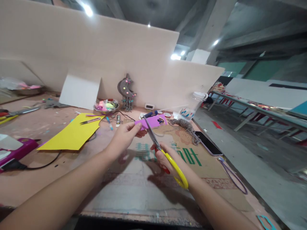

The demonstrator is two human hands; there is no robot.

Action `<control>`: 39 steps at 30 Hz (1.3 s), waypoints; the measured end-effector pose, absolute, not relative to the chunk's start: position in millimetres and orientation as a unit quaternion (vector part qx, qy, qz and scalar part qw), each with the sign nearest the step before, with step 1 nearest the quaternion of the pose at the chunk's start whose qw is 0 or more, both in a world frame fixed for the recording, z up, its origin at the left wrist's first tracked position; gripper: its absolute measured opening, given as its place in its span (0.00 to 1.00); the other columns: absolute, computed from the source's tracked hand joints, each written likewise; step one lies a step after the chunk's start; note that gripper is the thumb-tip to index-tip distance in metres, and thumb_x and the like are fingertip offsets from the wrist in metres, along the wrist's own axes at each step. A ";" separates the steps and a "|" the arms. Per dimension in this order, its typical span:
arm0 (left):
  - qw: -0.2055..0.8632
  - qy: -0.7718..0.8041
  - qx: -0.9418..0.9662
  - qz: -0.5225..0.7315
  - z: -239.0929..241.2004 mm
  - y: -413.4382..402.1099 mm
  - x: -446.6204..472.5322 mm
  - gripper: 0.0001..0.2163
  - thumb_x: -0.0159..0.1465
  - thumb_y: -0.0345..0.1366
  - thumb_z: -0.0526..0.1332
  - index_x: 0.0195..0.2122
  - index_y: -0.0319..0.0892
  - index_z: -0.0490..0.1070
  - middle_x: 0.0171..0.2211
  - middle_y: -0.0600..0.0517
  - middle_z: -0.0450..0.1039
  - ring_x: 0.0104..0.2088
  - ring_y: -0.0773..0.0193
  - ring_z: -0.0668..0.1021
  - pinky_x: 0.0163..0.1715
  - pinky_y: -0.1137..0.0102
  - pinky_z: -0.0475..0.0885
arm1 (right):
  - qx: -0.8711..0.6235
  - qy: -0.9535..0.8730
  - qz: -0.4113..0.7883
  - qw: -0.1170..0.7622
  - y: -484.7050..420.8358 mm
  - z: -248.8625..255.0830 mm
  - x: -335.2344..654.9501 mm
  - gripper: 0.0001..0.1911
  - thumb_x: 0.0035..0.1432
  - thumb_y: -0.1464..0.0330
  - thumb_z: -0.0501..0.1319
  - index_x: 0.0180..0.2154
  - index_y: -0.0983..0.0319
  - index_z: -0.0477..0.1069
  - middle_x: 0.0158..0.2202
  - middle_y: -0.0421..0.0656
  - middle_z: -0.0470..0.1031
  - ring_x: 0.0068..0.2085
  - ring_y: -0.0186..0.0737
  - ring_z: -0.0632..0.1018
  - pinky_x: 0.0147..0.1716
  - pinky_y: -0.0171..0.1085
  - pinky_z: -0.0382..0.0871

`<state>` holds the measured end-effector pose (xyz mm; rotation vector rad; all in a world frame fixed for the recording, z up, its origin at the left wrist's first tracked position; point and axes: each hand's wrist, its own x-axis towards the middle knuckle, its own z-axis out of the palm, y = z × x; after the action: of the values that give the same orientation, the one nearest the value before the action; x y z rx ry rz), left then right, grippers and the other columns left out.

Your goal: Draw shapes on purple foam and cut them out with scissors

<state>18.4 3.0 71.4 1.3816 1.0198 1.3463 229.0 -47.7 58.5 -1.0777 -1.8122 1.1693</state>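
My left hand (124, 135) pinches a purple foam sheet (153, 121) by its near left edge and holds it above the table. Yellow-handled scissors (165, 153) are gripped in my right hand (165, 156), fingers through the loops. The metal blades point up and away and meet the purple sheet near its left part. Both hands hover over a flat cardboard sheet (172, 153) with green print.
A yellow paper sheet (72, 134) with small snips (90, 121) lies left. A bowl of coloured bits (106, 107), a moon ornament (126, 91), twine (185, 126), a phone (208, 143) and a pink device (16, 151) with a cable sit around. The table edge runs along the right.
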 end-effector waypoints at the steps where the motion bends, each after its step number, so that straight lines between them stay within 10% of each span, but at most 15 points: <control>1: 0.460 0.415 0.560 0.550 71.9 2.7 18.5 0.22 0.59 0.56 0.66 0.32 0.38 0.78 0.29 0.46 0.82 0.31 0.59 0.81 0.36 0.67 0.77 | -0.417 -0.702 0.458 0.353 -47.5 58.4 228.8 0.23 0.64 0.47 0.58 0.44 0.60 0.72 0.22 0.35 0.60 0.21 0.34 0.61 0.19 0.32 0.57; 39: 0.423 0.458 0.568 0.538 88.1 -1.4 8.5 0.19 0.57 0.53 0.69 0.25 0.41 0.71 0.24 0.51 0.79 0.27 0.63 0.80 0.33 0.70 0.74 | -0.397 -0.717 0.435 0.372 -36.7 43.1 237.9 0.34 0.61 0.37 0.52 0.51 0.59 0.65 0.31 0.38 0.62 0.25 0.33 0.61 0.21 0.33 0.58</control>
<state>8.5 -1.4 88.1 1.4208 1.1461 1.3473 237.9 -36.7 43.1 -1.0181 -1.8386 1.1151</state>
